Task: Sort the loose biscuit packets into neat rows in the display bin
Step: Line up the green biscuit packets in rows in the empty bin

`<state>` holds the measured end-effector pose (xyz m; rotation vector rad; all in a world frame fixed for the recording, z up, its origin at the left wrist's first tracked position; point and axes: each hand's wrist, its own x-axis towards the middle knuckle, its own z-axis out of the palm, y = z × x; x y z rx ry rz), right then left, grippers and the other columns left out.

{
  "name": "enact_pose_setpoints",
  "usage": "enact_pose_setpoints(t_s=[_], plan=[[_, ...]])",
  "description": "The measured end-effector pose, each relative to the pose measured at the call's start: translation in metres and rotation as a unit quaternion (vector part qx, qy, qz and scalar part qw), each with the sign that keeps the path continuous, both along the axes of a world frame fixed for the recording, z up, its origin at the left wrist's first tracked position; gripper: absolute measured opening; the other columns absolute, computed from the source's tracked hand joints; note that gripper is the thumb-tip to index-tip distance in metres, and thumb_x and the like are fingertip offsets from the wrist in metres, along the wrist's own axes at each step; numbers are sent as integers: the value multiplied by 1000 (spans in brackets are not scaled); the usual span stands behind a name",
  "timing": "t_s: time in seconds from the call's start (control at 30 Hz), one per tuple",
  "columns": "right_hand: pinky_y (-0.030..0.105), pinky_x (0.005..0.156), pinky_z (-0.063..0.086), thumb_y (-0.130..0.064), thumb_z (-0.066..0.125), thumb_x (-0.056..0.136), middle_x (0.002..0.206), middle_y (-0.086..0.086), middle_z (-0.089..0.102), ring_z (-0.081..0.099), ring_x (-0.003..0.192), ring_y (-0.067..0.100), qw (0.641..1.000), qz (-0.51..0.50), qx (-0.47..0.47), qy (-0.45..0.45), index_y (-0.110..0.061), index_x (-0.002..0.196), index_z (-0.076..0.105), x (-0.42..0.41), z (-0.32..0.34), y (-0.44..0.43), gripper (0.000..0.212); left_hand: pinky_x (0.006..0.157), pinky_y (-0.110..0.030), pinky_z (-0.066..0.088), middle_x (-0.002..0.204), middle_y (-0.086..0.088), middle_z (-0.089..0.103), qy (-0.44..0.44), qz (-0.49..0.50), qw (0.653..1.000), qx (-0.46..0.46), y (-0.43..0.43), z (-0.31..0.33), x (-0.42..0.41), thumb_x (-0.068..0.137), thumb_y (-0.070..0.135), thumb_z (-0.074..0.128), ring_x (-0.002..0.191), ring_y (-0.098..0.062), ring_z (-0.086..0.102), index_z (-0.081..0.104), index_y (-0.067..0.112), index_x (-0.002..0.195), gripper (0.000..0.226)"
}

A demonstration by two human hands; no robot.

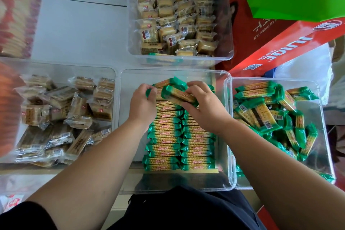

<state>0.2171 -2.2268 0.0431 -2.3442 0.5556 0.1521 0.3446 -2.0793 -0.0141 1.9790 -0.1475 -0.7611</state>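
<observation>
In the clear plastic display bin [130,80], a green-and-gold biscuit packet [177,95] is held over the far end of the two neat rows [179,142]. The right hand [203,106] curls its fingers round its right end. The left hand [142,102] pinches a green wrapper end just left of it, possibly another packet's. The held packet's long axis slants far-left to near-right, so it likely needs squaring with the rows beneath.

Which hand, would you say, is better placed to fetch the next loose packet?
Probably the right hand: the loose green packets lie in the bin just beside it; the left hand sits farther away.
</observation>
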Motion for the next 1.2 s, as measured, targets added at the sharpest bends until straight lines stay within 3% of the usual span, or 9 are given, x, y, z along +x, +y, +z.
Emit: enact_pose_setpoints(t_s=[0.1, 0.23, 0.37, 0.57, 0.7, 0.8, 0.9, 1.03, 1.2], plan=[[34, 93, 49, -33, 64, 97, 139, 3, 53, 57, 113, 19, 994, -7, 90, 58, -19, 119, 57, 9, 8, 0, 26, 56, -22, 44, 92, -3, 63, 3, 48, 999, -10, 5, 0, -3, 109, 28, 46, 78, -17, 62, 55, 20, 100, 15], [35, 67, 48, -32, 60, 98, 102, -3, 64, 58, 77, 14, 983, 20, 150, 101, -24, 106, 52, 23, 11, 12, 14, 62, -37, 54, 92, -5, 65, 66, 102, 991, -62, 10, 2, -8, 107, 30, 50, 78, -20, 68, 57, 16, 106, 16], [33, 63, 43, -34, 58, 99, 88, 1, 59, 53, 71, 16, 975, 4, 155, 157, -23, 100, 52, 25, 2, 7, 12, 65, -31, 56, 96, 2, 66, 84, 95, 990, -60, 13, 2, -11, 104, 34, 56, 78, -9, 70, 57, 15, 116, 23], [24, 92, 39, -28, 68, 90, 147, -3, 44, 50, 117, 13, 999, 14, 52, 3, -18, 95, 52, 18, 5, -2, 20, 71, -48, 58, 97, -7, 67, 71, 120, 989, -47, 11, -3, -10, 106, 33, 51, 87, -29, 71, 56, 30, 101, 8], [35, 109, 37, -33, 60, 93, 165, -3, 24, 37, 143, 19, 984, 121, 41, 127, -21, 96, 54, 22, 3, -5, 14, 70, -47, 59, 99, -6, 65, 67, 143, 986, -45, 10, -2, -12, 107, 36, 48, 85, -26, 71, 52, 29, 101, 10], [52, 125, 1, -41, 51, 95, 163, 5, 31, 0, 156, 21, 959, 192, -39, 204, -24, 101, 50, 27, -6, -4, 18, 70, -41, 58, 102, -2, 64, 48, 130, 990, -24, 11, -4, -12, 107, 38, 48, 91, -23, 69, 53, 26, 111, 14], [56, 123, -10, -43, 49, 96, 164, 3, 27, -10, 155, 21, 950, 204, -59, 230, -21, 115, 53, 26, -9, -5, 29, 69, -30, 53, 99, 6, 65, 29, 90, 995, -16, 14, -7, -13, 106, 37, 51, 89, -17, 67, 56, 25, 114, 16], [48, 124, 15, -44, 58, 89, 156, 3, 41, 22, 151, 26, 981, 136, -29, 137, -25, 99, 50, 13, -5, -2, 23, 56, -12, 45, 92, 8, 65, 0, 51, 999, 0, 12, -6, -12, 105, 36, 53, 80, -8, 65, 56, 21, 112, 17], [49, 110, 37, -47, 65, 78, 157, -2, 33, 36, 138, 30, 985, 137, -20, 100, -29, 93, 60, 1, -3, 6, 25, 83, -52, 58, 107, -1, 65, 23, 28, 999, -13, 7, -13, -10, 98, 49, 60, 96, -21, 68, 52, 26, 115, 29]])
